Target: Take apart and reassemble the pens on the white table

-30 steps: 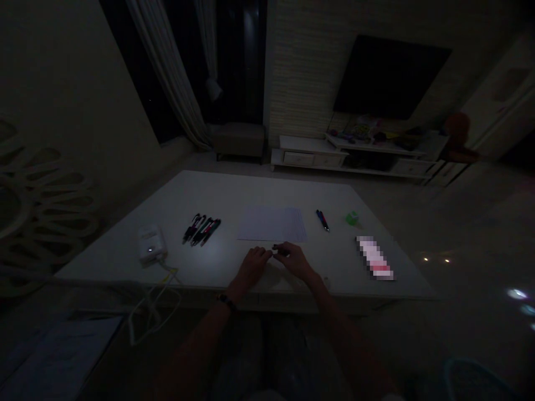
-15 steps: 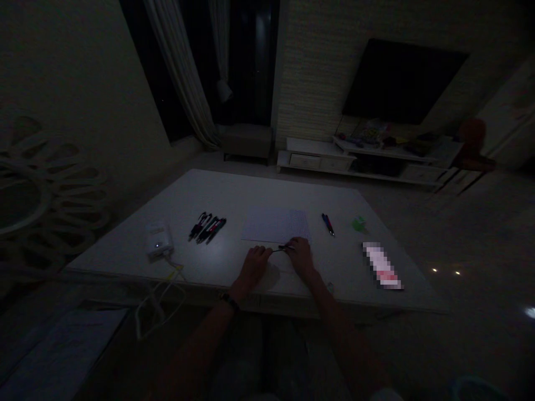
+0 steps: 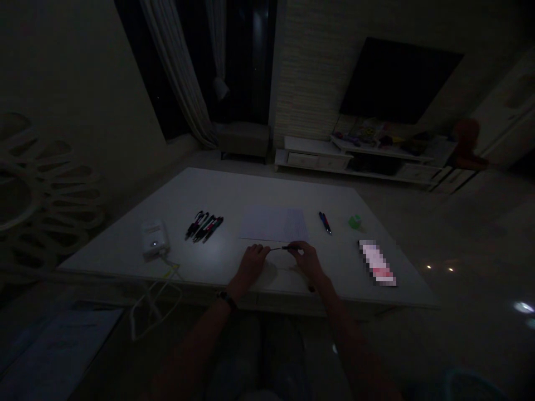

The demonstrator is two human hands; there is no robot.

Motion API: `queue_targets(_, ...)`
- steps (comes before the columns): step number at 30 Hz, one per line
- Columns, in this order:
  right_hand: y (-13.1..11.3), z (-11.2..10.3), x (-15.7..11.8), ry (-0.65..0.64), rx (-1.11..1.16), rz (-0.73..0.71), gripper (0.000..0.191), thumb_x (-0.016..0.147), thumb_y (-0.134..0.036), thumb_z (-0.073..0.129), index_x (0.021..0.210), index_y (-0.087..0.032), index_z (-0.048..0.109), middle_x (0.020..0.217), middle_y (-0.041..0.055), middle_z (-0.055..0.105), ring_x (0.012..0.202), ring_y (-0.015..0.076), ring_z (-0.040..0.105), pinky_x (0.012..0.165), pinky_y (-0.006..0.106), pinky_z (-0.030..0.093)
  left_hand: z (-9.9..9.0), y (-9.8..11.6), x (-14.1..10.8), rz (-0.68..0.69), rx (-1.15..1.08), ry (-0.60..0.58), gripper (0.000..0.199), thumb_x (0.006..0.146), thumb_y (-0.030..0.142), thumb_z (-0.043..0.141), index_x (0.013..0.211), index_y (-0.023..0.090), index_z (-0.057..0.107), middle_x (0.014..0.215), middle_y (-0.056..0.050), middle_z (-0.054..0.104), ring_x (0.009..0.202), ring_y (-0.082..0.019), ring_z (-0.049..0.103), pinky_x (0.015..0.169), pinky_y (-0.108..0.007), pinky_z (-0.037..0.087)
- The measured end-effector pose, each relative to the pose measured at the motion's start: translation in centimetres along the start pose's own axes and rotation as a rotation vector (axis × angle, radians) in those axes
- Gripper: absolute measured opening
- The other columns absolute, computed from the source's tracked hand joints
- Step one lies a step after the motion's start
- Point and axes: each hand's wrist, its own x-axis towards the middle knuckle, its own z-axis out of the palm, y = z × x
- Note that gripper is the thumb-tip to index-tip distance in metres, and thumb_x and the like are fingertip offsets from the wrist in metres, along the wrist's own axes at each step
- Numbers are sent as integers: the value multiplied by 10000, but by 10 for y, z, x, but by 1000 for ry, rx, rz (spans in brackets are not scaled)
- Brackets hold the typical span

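The left forearm (image 3: pixel 200 334) comes in bare and dim from seven o'clock and slants up toward one o'clock to the left wrist (image 3: pixel 236 288), where the left hand (image 3: pixel 253 262) is held back-upward, its fingers curled into a pinch aimed at about two o'clock. The right forearm (image 3: pixel 351 334) enters from five o'clock and angles toward eleven, carrying the right hand (image 3: pixel 308 259) — digits drawn into a pinch that points to about ten o'clock. The hands are nearly level and near each other but apart — the right at the left's three o'clock.
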Motion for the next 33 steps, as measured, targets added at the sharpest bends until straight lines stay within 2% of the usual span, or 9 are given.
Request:
queue_targets(5,-1,2,1,-20,-14,-40,180,757,-345,576,836,-213,669,842,54,671,783,187,597,762,343,463,1,0,-1,-8,-1,14,230,840,113,441,1036,198,526,898,-55,548,840,-199,484,761,-343,386)
queue_targets(13,-5,-9,-3,38,-3,31,202,749,-359,581,855,-204,653,854,54,665,793,191,603,771,347,462,-1,1,1,-21,-5,-3,239,835,105,446,1036,197,537,898,-61,555,844,-203,489,756,-343,387)
queue_targets(20,-13,-3,4,-14,11,-33,188,752,-353,577,824,-202,664,830,50,664,770,180,592,748,331,464,-1,1,0,-39,-14,-7,236,844,122,437,1042,203,537,906,-62,555,855,-201,491,756,-346,386)
queue_targets(33,-9,-1,7,-107,49,50,191,723,-350,611,825,-204,679,803,32,682,723,169,598,713,312,469,-1,1,1,-30,-8,-1,179,872,153,433,1007,200,542,904,-58,563,856,-194,500,760,-341,378)
